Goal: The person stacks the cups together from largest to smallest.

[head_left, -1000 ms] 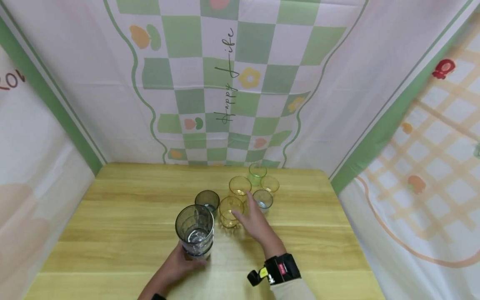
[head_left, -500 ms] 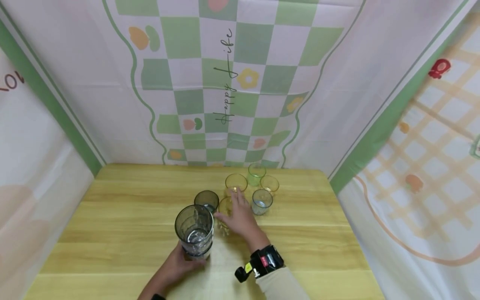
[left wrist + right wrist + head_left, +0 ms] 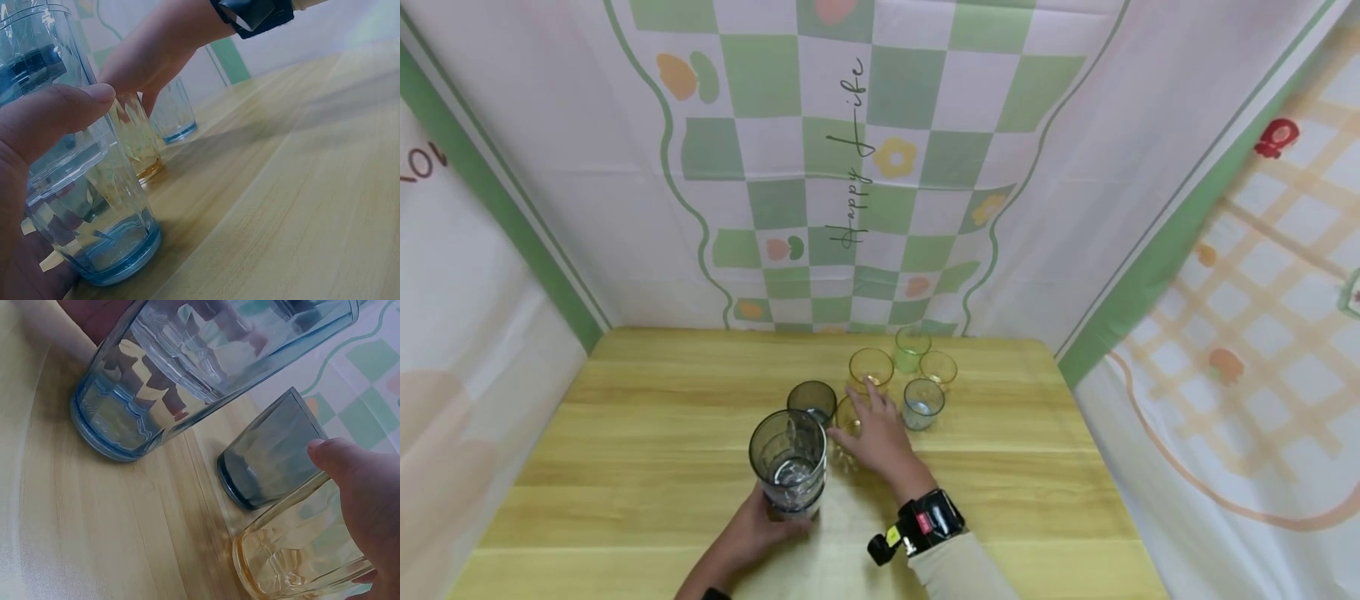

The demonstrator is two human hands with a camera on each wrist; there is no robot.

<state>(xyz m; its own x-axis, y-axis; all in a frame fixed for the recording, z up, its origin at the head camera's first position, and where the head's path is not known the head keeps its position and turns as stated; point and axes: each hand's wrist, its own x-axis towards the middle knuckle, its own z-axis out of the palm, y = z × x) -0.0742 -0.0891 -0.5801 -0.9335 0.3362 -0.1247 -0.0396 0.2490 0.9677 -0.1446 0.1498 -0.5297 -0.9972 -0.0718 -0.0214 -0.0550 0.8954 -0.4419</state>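
At the middle of the tabletop (image 3: 647, 467) stands the stack (image 3: 788, 462), see-through and smoky, bluish in the wrist views, with a thick base. The left hand (image 3: 766, 525) has it in a firm grip low down, from its six o'clock side. At two o'clock from the stack, the near amber glass (image 3: 287, 556) is clear yellow with a heavy base; the right hand (image 3: 882, 437) grasps it, thumb on one side and fingers on the other.

Three amber glasses show: this one, the far amber glass (image 3: 871, 367) at one o'clock from it, and the small amber glass (image 3: 938, 368). There is one dark glass (image 3: 812, 396), at one o'clock from the stack, one grey glass (image 3: 922, 408) at three o'clock from the near amber glass, and one green glass (image 3: 912, 354) at twelve o'clock from the grey.

Compared with one second ago, the right hand has moved towards nine o'clock, onto the near amber glass, uncovering the grey glass. The far amber glass has shifted slightly the same way; the stack has stayed put.
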